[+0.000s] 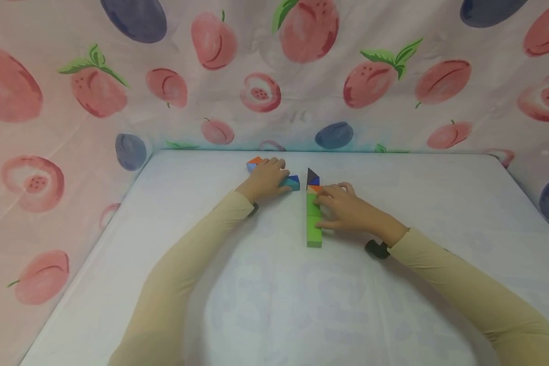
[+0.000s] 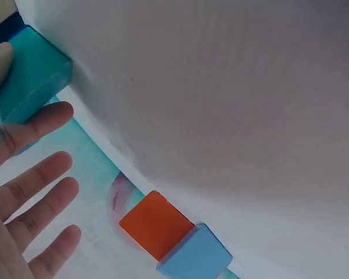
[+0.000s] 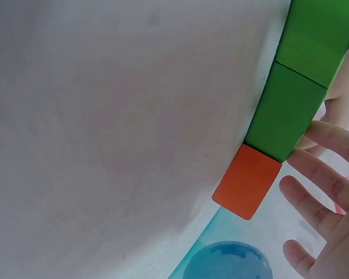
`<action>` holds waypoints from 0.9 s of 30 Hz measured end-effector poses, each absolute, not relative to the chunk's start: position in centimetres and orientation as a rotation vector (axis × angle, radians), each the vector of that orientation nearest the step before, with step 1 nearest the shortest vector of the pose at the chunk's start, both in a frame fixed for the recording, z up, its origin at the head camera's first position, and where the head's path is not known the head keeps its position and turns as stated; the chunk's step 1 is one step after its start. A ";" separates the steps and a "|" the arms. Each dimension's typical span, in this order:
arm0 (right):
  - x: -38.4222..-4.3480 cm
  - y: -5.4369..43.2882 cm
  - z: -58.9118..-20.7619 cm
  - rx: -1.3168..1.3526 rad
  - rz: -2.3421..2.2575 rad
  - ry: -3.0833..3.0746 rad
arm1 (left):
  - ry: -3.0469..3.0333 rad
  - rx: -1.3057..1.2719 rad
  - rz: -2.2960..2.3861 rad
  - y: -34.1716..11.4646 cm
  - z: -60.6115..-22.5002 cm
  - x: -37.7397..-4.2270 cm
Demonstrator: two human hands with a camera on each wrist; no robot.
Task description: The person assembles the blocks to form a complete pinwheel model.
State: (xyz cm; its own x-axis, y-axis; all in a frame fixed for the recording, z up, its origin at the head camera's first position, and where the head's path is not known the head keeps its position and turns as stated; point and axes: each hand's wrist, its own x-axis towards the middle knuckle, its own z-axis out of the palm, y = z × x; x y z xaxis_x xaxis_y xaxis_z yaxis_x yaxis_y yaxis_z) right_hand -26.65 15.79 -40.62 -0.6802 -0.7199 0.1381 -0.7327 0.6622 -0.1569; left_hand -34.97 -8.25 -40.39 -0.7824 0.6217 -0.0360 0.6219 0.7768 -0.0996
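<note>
Our left hand [image 1: 267, 179] pinches the teal block [image 2: 30, 78]; our right hand [image 1: 343, 206], fingers straight, steadies the green blocks [image 1: 314, 221]. They look light, rigid, smooth: grip flat sides.

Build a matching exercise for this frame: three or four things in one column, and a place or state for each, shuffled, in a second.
Things:
1. teal block
2. green blocks
3. orange block
4. dark triangular block

Places:
A. far end of the row, upright
B. by the left hand's thumb
C. row beside the right hand
D. touching a light blue block

Pairs: 1-B, 2-C, 3-D, 4-A
</note>
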 end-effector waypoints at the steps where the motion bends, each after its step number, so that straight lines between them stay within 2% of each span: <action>1: -26.7 15.8 -40.6 1.227 0.309 -2.806 | 2.956 1.042 -0.170 -8.2 -40.4 -35.1; 27: -26.4 15.7 -40.1 1.232 0.352 -2.816 | 2.863 1.261 -0.278 -6.9 -39.8 -36.5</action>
State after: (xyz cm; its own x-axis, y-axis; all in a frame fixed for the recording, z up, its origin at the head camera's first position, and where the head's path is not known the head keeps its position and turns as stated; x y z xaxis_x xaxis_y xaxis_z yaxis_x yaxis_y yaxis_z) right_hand -26.38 15.74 -40.13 -0.6822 -0.7188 0.1338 -0.7297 0.6575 -0.1878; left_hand -36.46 -6.89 -39.84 -0.6775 0.7321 -0.0717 0.7322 0.6618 -0.1610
